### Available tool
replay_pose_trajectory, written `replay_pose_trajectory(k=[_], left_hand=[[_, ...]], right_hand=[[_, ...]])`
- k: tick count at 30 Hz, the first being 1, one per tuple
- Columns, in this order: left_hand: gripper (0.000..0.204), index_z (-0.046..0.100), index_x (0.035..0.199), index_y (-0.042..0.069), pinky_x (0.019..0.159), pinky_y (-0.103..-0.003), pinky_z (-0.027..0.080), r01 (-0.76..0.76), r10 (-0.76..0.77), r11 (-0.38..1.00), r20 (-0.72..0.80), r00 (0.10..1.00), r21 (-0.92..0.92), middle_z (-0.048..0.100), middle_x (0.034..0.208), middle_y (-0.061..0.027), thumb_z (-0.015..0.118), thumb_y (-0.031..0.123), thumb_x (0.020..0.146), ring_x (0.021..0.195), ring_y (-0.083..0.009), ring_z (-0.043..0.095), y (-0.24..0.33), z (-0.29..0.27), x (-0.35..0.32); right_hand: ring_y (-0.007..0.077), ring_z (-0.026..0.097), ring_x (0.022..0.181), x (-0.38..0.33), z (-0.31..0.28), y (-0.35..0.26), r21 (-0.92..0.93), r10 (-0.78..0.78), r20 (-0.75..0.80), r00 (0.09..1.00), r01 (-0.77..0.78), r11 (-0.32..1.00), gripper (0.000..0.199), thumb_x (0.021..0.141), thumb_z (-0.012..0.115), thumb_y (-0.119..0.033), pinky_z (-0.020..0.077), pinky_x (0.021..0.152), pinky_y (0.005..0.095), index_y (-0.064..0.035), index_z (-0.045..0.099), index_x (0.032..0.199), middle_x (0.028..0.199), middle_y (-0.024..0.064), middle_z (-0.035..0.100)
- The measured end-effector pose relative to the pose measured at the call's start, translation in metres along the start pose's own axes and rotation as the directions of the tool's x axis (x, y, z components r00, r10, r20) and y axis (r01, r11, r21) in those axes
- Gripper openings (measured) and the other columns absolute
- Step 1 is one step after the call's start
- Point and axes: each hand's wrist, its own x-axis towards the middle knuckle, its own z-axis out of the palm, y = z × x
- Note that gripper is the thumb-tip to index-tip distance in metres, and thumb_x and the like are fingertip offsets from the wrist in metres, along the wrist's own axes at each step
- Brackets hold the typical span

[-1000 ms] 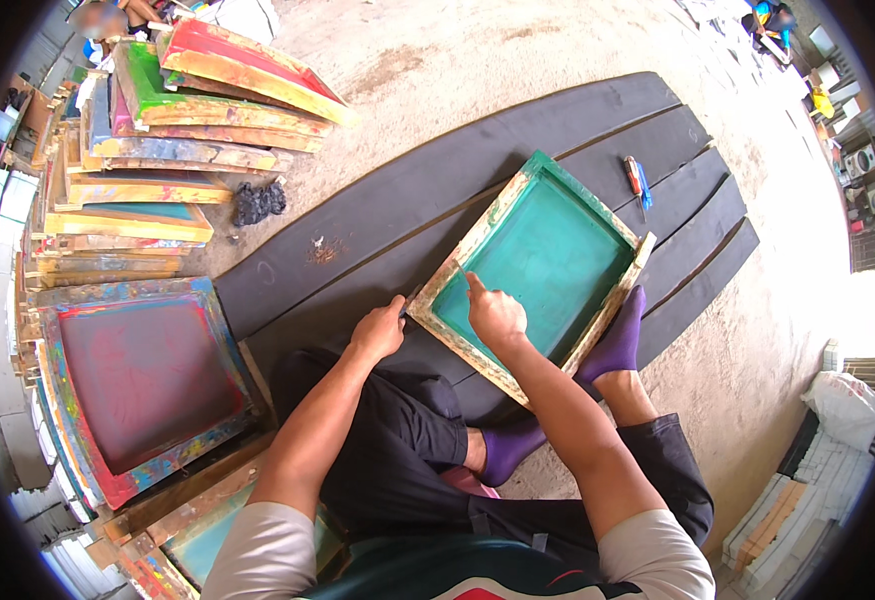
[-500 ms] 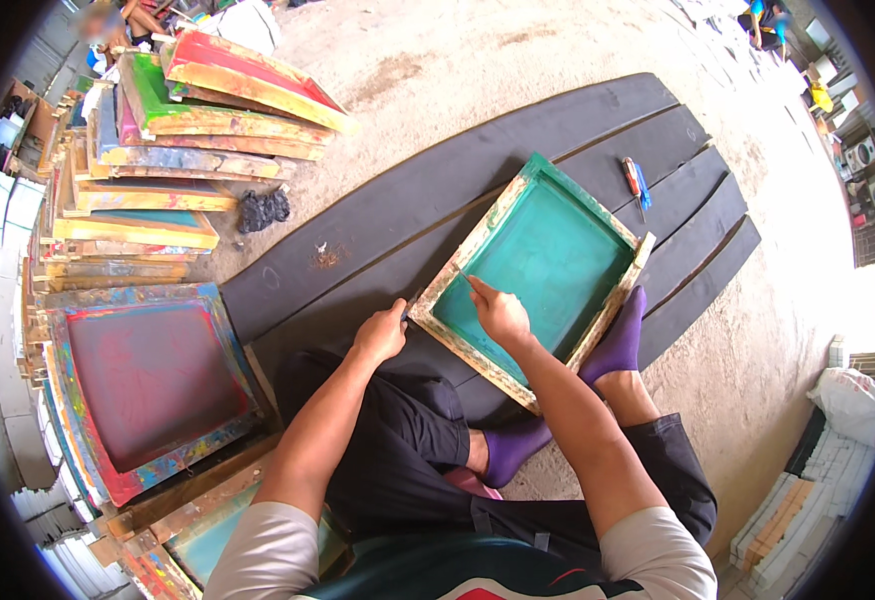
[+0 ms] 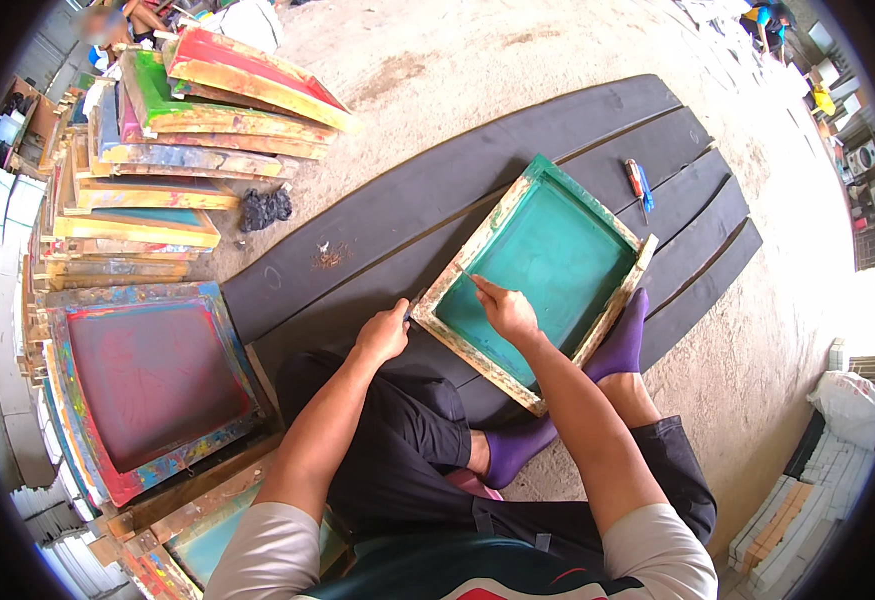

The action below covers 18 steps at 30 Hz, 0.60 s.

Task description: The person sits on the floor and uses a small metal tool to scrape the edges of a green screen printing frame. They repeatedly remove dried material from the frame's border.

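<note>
A wooden screen-printing frame (image 3: pixel 435 303) with a green mesh (image 3: pixel 547 270) lies tilted across dark boards before me, its right side against my sock-clad foot (image 3: pixel 619 345). My left hand (image 3: pixel 385 332) is closed at the frame's left corner, around a small dark thing, perhaps a handle, mostly hidden by the fingers. Over the mesh, my right hand (image 3: pixel 509 315) is closed, its fingertips near the inner edge of the left rail. A thin sliver shows at those fingertips, too small to name. Beyond the frame lies a red and blue hand tool (image 3: pixel 640 185) with a thin metal shaft.
Paint-stained screen frames (image 3: pixel 247 125) are stacked at the left, with a red-and-grey screen (image 3: pixel 162 380) nearer me. A crumpled black plastic bag (image 3: pixel 264 210) lies beside the stack. Dark boards (image 3: pixel 377 230) cover the ground under the work. Another person (image 3: pixel 765 30) is far right.
The green frame has shifted very slightly to the right. My right hand has moved a little right and down with it, while my left hand stays at the corner.
</note>
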Motion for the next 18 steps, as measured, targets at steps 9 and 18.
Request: replay_pose_trajectory(k=[9,18], left_hand=[[0.039,0.048,0.131,0.004,0.079,-0.061,0.051,0.035,-0.035,0.999,0.003,0.999,-0.003,0.071,0.098,-0.031,0.064,0.015,0.097,0.095,-0.0511,0.068,-0.003,-0.002,-0.004],[0.038,0.049,0.132,0.005,0.081,-0.061,0.053,0.028,-0.028,1.0,-0.006,1.0,-0.003,0.072,0.1,-0.0297,0.063,0.017,0.098,0.095,-0.0495,0.069,-0.01,0.001,-0.006]], right_hand=[[0.0264,0.073,0.099,0.009,-0.033,-0.038,0.315,0.456,0.416,0.787,-0.595,0.739,0.04,0.106,0.059,-0.036,0.0559,0.087,0.0382,-0.0149,0.067,0.139,0.109,0.0142,0.077],[0.0095,0.039,0.05,0.022,-0.005,0.003,0.445,0.197,0.243,0.95,-0.289,0.847,0.04,0.107,0.059,-0.039,0.0338,0.043,0.0274,-0.0206,0.067,0.142,0.069,0.0018,0.051]])
